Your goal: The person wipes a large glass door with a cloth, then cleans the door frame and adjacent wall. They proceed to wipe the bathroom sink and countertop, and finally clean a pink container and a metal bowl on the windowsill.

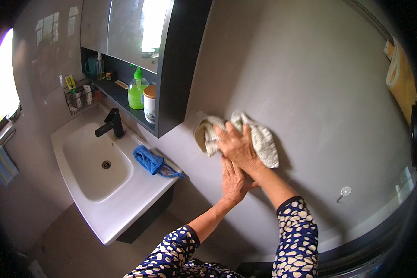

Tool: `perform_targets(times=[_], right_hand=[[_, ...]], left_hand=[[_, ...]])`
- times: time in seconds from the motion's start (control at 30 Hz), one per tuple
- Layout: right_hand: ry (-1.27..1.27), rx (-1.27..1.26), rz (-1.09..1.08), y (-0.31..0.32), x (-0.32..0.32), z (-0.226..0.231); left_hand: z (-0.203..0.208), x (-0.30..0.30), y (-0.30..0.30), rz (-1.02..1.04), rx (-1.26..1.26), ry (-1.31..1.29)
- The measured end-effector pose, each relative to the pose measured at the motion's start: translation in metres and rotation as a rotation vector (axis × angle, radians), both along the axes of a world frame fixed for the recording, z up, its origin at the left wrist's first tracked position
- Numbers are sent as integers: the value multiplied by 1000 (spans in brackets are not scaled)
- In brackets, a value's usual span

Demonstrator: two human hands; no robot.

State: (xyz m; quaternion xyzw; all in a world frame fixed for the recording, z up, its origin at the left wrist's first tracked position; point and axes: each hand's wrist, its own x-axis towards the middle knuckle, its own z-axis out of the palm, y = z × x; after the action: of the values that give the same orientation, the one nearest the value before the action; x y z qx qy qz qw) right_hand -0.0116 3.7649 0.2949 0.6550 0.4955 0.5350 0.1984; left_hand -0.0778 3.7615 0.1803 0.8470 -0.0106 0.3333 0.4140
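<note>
A light grey-beige cloth (264,142) is bunched against the grey wall. My right hand (238,147) presses on it, fingers bent over the fabric, with folds of cloth showing on both sides. Just below, my left hand (233,180) lies against the wall with its fingers stretched upward and holds nothing. Its fingertips come close to the underside of my right hand, and whether they touch the cloth is hard to see.
To the left stands a white washbasin (97,222) with a black faucet (111,124). A blue cloth (149,160) rests on its rim. The dark mirror cabinet (178,69) juts out above, holding a green soap bottle (136,92) and a lidded jar (149,105). A hook (344,192) sits on the wall at right.
</note>
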Motion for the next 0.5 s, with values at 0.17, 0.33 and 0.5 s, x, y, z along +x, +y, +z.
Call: perform_targets(times=[0.17,0.33,0.5], right_hand=[[-168,375,-75,43,-10,124],[-326,510,-138,66,2,148],[-170,345,-38,89,11,83]], left_hand=[[3,0,12,47,-31,-90],[11,-5,-4,24,-78,-114],[2,-4,13,52,-31,-82]])
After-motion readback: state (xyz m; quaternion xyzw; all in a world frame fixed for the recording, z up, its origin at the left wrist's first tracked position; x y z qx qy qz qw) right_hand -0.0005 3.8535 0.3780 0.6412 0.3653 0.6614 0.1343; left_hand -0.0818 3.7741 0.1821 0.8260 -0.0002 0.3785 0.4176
